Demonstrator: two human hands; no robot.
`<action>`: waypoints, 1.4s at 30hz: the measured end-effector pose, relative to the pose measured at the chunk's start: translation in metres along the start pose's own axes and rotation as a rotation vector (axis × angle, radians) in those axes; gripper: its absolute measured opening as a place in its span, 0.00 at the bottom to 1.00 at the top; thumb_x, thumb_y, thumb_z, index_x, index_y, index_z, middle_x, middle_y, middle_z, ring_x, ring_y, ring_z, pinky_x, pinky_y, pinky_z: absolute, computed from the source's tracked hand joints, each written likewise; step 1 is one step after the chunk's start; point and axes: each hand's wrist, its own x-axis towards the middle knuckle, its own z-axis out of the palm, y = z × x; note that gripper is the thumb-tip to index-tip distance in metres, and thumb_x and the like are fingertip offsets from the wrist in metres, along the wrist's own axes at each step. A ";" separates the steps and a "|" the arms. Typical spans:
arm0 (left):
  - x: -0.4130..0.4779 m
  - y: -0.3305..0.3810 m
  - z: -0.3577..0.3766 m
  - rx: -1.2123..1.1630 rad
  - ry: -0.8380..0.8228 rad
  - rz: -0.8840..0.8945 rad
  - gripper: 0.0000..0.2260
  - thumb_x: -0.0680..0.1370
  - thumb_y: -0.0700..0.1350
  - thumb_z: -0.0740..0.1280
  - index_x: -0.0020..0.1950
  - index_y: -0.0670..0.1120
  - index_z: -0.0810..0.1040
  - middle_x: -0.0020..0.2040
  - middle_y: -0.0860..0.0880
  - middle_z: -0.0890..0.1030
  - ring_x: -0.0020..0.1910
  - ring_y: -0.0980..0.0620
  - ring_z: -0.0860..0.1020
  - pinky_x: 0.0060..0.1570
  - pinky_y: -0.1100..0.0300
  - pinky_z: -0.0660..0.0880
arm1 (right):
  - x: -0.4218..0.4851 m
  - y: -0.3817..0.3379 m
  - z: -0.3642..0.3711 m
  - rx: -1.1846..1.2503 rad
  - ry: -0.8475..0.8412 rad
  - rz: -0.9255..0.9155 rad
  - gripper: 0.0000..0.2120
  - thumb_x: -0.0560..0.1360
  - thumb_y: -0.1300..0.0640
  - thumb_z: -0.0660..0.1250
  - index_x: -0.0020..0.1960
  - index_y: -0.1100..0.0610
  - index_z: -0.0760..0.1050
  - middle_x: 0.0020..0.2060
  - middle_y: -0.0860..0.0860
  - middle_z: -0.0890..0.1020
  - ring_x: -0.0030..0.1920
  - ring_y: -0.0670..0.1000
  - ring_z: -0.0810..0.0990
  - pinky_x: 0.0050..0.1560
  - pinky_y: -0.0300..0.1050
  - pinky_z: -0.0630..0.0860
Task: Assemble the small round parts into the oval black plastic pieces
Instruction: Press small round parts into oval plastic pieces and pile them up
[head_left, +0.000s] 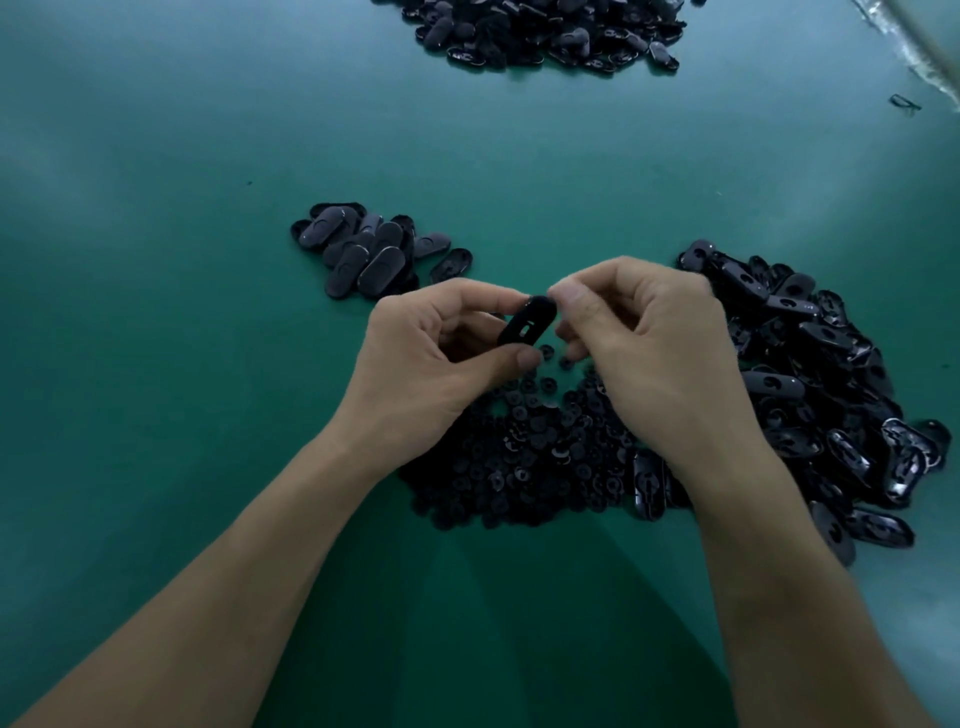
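Note:
My left hand (431, 343) pinches an oval black plastic piece (525, 323) between thumb and fingers, its slotted side facing me, just above the table. My right hand (644, 338) is beside it, fingertips curled and pressed against the oval's upper end; whether they hold a small round part is hidden. Below both hands lies a heap of small round black parts (519, 447). A large heap of loose oval pieces (821, 384) lies to the right, partly under my right wrist.
A small stack of oval pieces (363, 249) lies at the left, beyond my left hand. Another big pile of black pieces (545, 31) sits at the far edge. The green table surface (156, 312) spreads all around. A clear plastic bag edge (914, 52) shows top right.

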 end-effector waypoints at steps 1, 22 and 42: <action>0.000 -0.001 0.000 0.008 0.022 0.008 0.12 0.68 0.41 0.77 0.49 0.50 0.82 0.39 0.53 0.86 0.37 0.59 0.82 0.42 0.66 0.79 | 0.000 0.002 0.001 -0.095 -0.026 0.009 0.04 0.78 0.52 0.71 0.45 0.50 0.82 0.34 0.44 0.83 0.37 0.41 0.82 0.40 0.35 0.77; 0.002 -0.004 -0.002 -0.024 0.092 -0.018 0.07 0.73 0.39 0.76 0.45 0.49 0.80 0.37 0.51 0.84 0.35 0.54 0.82 0.43 0.54 0.81 | -0.004 0.011 0.008 -0.490 -0.044 0.120 0.11 0.78 0.47 0.68 0.57 0.50 0.76 0.49 0.50 0.79 0.51 0.52 0.77 0.52 0.49 0.75; 0.001 -0.004 -0.002 0.008 0.092 0.004 0.07 0.73 0.39 0.76 0.45 0.48 0.81 0.38 0.51 0.85 0.35 0.55 0.82 0.41 0.59 0.81 | -0.003 0.011 0.010 -0.455 -0.079 0.139 0.02 0.80 0.53 0.68 0.48 0.51 0.77 0.46 0.49 0.80 0.46 0.50 0.79 0.51 0.50 0.78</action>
